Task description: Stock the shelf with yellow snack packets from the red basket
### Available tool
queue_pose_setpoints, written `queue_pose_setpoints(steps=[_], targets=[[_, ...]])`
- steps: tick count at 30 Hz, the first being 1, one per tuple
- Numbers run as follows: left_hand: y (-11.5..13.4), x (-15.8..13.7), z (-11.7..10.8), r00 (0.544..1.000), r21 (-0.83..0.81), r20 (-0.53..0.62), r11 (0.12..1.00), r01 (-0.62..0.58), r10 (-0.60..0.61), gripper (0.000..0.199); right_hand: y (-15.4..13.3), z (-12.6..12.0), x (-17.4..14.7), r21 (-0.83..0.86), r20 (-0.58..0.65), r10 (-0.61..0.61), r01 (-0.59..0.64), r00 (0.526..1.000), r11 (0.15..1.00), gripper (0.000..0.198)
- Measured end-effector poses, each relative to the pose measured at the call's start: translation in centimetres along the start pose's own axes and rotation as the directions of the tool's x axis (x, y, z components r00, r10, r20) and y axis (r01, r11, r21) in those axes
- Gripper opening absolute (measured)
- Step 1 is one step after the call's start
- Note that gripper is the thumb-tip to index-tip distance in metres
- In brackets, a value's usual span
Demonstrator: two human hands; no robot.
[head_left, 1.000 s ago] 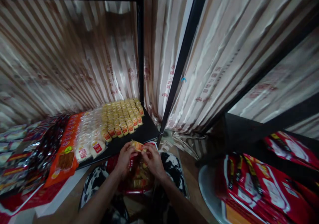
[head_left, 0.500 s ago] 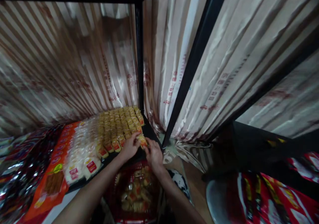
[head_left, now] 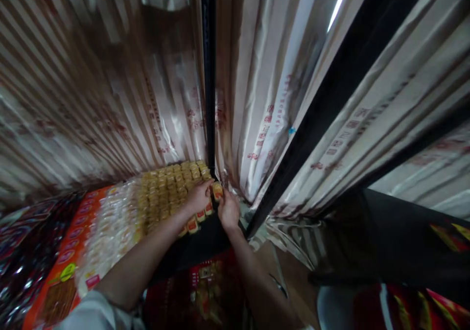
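Note:
Between my two hands is a small yellow snack packet with a red-orange label point(head_left: 217, 191), at the far right corner of the shelf. My left hand point(head_left: 200, 195) is closed, its fingertips at the packet's left side. My right hand point(head_left: 228, 210) grips the packet from the right with bent fingers. Left of them, rows of matching yellow packets point(head_left: 161, 193) stand close together on a black shelf point(head_left: 198, 244). My left forearm hides part of the front rows. Below my forearms sits a red basket point(head_left: 176, 291) with more yellow packets inside, dim and blurred.
White-wrapped packets point(head_left: 113, 217), an orange snack package point(head_left: 77, 232) and dark shiny packets point(head_left: 25, 261) lie further left. A black post point(head_left: 208, 75) and a slanted black bar point(head_left: 316, 109) frame the corner, with striped plastic curtains point(head_left: 253, 75) behind. Red packages point(head_left: 414, 305) are at lower right.
Both hands have moved with the packet further back toward the corner post. The camera view has shifted, and the basket appears lower and darker.

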State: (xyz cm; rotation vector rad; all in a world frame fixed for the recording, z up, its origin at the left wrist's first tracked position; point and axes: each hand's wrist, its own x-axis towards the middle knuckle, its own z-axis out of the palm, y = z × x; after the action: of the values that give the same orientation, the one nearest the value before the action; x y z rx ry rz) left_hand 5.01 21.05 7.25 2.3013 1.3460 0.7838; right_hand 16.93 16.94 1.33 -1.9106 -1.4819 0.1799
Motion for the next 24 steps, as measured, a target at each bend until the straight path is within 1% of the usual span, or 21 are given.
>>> queue_pose_setpoints(steps=[3,6,9,13,15,17,20,22,24], targets=[[-0.7,0.5,0.4,0.999,0.086,0.005,0.995,-0.05,0.05,0.046,0.1,0.7,0.5,-0.038,0.049,0.004,-0.002,0.999,0.999,0.04],[-1.1,0.5,0.6,0.998,0.153,0.032,0.987,-0.056,0.052,0.045,0.2,1.5,0.9,-0.047,0.086,-0.018,0.022,0.996,0.999,0.039],[-1.2,0.4,0.8,0.997,0.193,0.051,0.979,-0.063,0.054,0.044,0.3,2.2,1.2,-0.045,0.123,-0.027,0.033,0.992,0.998,0.04],[-1.4,0.3,0.9,0.997,0.222,0.031,0.972,-0.081,0.076,0.04,0.5,3.0,1.6,-0.016,0.162,-0.036,0.039,0.986,0.999,0.045],[-1.5,0.2,1.1,0.995,0.23,0.024,0.968,-0.104,0.101,0.04,0.6,3.4,1.6,0.027,0.132,-0.036,0.033,0.991,0.999,0.049],[-1.6,0.1,1.2,0.989,0.233,0.023,0.962,-0.145,0.143,0.043,0.8,3.8,1.4,0.111,0.071,-0.047,0.039,0.996,0.993,0.052],[-1.7,-0.1,1.4,0.974,0.229,0.083,0.948,-0.223,0.209,0.045,1.2,4.3,1.1,0.249,0.005,-0.036,0.033,0.999,0.968,0.051],[-1.6,-0.1,1.5,0.967,0.232,0.139,0.943,-0.24,0.212,0.042,1.4,4.6,1.0,0.299,0.028,-0.027,0.017,0.999,0.954,0.048],[-1.6,-0.1,1.6,0.969,0.245,0.162,0.944,-0.221,0.185,0.039,1.5,4.8,1.1,0.316,0.071,-0.047,0.022,0.996,0.948,0.047]])
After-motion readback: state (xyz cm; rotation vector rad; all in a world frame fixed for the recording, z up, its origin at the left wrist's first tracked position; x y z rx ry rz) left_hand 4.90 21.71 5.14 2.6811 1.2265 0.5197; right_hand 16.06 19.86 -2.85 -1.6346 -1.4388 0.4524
